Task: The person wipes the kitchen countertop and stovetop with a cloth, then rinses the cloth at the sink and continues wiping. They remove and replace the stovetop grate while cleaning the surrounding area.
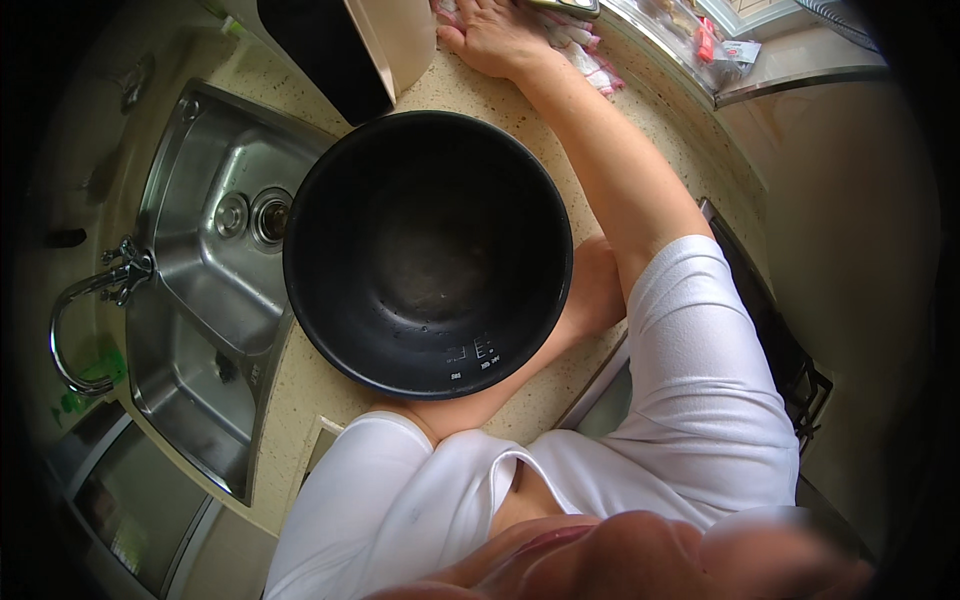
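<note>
A black nonstick inner pot (420,247) of a rice cooker faces up in front of me, with water drops and level markings on its inside wall. My left forearm passes beneath the near side of this pot. My left hand (601,281) is against its right side, with the fingers hidden by the pot and my right arm. My right arm stretches to the far side of the counter. There my right hand (499,34) lies palm down on a white and pink cloth (581,56), thumb spread, its fingertips cut by the picture's top edge.
At left is a steel double-bowl sink (259,375) with a chrome faucet (82,300). Beyond the pot stands a beige and black appliance (409,45). A plastic bag (675,26) lies at the window sill. A gas stove (806,397) edges the right side of the speckled counter (300,405).
</note>
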A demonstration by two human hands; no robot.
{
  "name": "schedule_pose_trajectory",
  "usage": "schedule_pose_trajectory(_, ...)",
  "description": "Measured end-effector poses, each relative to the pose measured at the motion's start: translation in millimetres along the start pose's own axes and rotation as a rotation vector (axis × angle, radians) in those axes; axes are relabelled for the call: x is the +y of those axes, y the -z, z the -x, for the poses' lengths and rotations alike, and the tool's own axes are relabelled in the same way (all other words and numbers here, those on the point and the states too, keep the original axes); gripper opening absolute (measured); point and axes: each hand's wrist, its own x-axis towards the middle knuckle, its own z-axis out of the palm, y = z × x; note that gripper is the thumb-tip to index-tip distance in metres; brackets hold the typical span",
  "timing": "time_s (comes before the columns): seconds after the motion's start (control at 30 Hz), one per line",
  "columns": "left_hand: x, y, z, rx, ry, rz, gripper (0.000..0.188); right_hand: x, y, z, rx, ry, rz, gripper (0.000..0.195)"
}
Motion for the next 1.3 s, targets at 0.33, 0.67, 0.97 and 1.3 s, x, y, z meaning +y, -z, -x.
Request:
schedule_pose_trajectory(0.33, 1.2, -4.5, -1.7, -0.025, -0.068, -0.077, 0.012, -15.6, 23.6, 24.8, -0.024, -0.105, -0.02, 0.062)
schedule_pose_trajectory(0.67, 4.7, -0.1, 4.5, -0.104, 0.116, 0.051, 0.009, 18.4, -35.8, -17.1, 0.208, 0.036, 0.003, 0.047)
schedule_pose_trajectory(0.97, -12.6, -12.2, -2.6, -0.025, -0.261, -0.132, 0.011, 62.8, 49.2, 108.5, 0.066, -0.013, 0.237, 0.047)
schedule_pose_trajectory(1.3, -16.8, -16.7, -1.2, -0.004, -0.235, -0.152, 0.014, 96.2, 97.4, 231.8, 0.013, -0.147, 0.252, 0.043)
